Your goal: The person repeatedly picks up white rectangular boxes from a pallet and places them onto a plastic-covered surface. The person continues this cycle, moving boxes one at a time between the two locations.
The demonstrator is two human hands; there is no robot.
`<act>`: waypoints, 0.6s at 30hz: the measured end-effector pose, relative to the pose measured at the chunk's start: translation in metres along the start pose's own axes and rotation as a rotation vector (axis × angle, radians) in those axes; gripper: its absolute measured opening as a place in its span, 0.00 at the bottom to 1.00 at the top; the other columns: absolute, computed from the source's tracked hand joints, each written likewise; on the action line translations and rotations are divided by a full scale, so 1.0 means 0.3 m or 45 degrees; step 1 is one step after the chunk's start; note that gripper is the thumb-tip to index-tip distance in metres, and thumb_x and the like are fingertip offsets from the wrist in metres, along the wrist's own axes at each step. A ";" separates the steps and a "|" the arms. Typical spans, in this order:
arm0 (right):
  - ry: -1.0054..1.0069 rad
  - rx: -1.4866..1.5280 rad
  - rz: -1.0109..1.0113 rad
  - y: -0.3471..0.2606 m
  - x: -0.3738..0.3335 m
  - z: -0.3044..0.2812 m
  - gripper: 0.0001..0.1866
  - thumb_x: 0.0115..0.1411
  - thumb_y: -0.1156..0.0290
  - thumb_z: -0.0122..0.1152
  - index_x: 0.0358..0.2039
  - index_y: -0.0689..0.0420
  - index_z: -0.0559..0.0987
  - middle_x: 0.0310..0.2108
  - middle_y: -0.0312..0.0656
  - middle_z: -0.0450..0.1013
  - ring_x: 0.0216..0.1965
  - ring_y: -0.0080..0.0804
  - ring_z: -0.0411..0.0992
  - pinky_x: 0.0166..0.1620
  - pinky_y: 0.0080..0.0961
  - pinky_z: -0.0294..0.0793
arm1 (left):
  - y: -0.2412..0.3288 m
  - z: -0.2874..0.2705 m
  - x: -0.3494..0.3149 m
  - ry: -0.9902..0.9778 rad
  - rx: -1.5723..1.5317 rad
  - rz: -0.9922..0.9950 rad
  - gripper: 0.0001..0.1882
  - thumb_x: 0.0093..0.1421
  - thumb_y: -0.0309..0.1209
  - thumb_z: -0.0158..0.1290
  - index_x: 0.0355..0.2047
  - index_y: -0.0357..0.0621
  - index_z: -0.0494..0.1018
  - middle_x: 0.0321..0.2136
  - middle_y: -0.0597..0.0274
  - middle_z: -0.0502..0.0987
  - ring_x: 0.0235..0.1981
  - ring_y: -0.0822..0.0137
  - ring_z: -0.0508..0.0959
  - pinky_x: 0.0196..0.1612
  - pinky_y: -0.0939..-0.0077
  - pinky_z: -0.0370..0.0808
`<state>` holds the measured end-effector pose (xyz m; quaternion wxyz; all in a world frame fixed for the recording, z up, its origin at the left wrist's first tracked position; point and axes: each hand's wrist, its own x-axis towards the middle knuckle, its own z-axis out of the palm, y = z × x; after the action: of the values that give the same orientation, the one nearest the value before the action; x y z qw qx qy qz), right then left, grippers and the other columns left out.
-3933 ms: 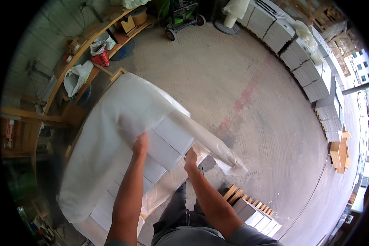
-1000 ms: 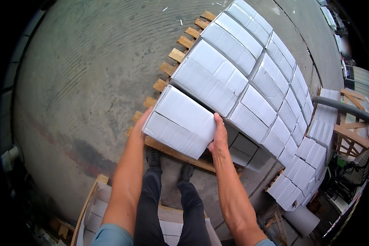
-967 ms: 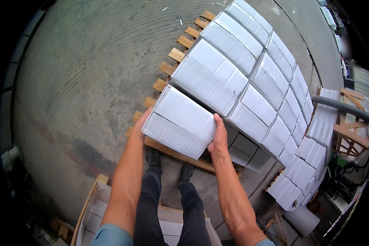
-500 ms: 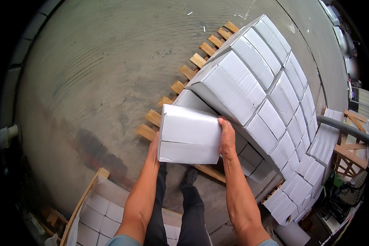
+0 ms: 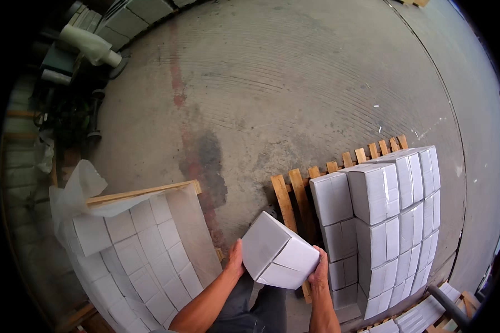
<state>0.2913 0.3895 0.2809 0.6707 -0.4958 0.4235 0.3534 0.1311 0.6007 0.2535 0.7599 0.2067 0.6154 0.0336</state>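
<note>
Between my two hands I hold a white cardboard box (image 5: 280,250), tilted, in front of my legs. My left hand (image 5: 235,257) presses against its left side, and my right hand (image 5: 319,267) grips the right side. Just to the right stands a tall stack of white boxes (image 5: 383,233) on a wooden pallet (image 5: 286,202), whose bare slats stick out past the boxes. At the lower left, rows of white boxes (image 5: 141,238) fill a wooden-edged crate (image 5: 144,193) partly draped with clear plastic sheeting (image 5: 86,180). The undersides of my fingers are hidden by the box.
Concrete floor (image 5: 294,83) with a dark stain and a faded red line stretches ahead. Dark wheeled equipment (image 5: 72,114) and a pale plastic roll (image 5: 91,44) are at the far left. A grey pole (image 5: 449,307) juts up at the lower right.
My view has swung left, bringing the crate of boxes further into sight. The box in my hands has moved away from the stack and turned, and both hands still hold it.
</note>
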 end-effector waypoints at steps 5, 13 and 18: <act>-0.321 -0.134 0.121 0.077 -0.342 0.066 0.11 0.55 0.59 0.48 0.32 0.50 0.75 0.32 0.31 0.71 0.39 0.26 0.69 0.44 0.25 0.68 | 0.031 -0.228 -0.443 0.223 -0.207 0.064 0.23 0.64 0.47 0.39 0.48 0.39 0.65 0.43 0.56 0.72 0.44 0.62 0.72 0.45 0.65 0.72; -0.469 -0.474 0.329 0.294 -0.607 0.081 0.18 0.54 0.56 0.45 0.36 0.54 0.75 0.37 0.37 0.73 0.42 0.36 0.70 0.48 0.34 0.68 | -0.052 -0.560 -0.844 0.388 -0.623 0.176 0.23 0.63 0.47 0.41 0.45 0.40 0.67 0.39 0.57 0.73 0.38 0.62 0.74 0.38 0.66 0.72; -0.564 -0.761 0.468 0.505 -0.621 0.208 0.22 0.53 0.51 0.45 0.37 0.54 0.76 0.38 0.40 0.75 0.43 0.41 0.71 0.49 0.41 0.69 | -0.025 -0.809 -0.933 0.471 -0.840 0.139 0.20 0.61 0.43 0.43 0.43 0.41 0.68 0.35 0.58 0.73 0.35 0.63 0.74 0.36 0.66 0.73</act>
<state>0.0965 0.4788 0.4059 0.4979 -0.4969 0.2293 0.6728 -0.1680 0.5745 0.4705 0.6587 -0.0261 0.6865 0.3068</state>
